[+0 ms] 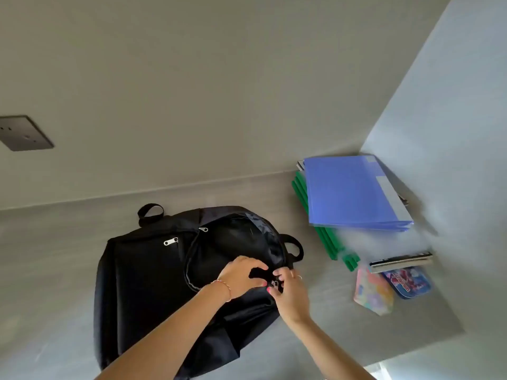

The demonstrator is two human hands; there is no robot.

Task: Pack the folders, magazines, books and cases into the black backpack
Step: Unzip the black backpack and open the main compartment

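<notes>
The black backpack (153, 283) lies flat on the grey surface (55, 270), with its top handle toward the wall. Its big pocket is unzipped and gapes open, so the dark inside shows.

Both hands are at the right edge of that opening. The left hand (241, 275) presses on the bag's cloth beside the opening, its fingers (256, 263) curled and holding the fabric. The right hand (290, 292) is just beside it, and its fingers (279, 277) pinch the small silver zipper pull (273, 283).

To the right of the bag, in the corner, sits a pile. A blue folder (354, 193) lies on top, and green folders (323, 234) stick out under it. Closer to the person lies a thin stack of books or magazines (400, 261); I cannot tell which. Just beside it lie a pastel case (373, 292) and a blue case with a picture (408, 281), touching each other.

A dark wall socket (24, 133) is on the wall at the left.
</notes>
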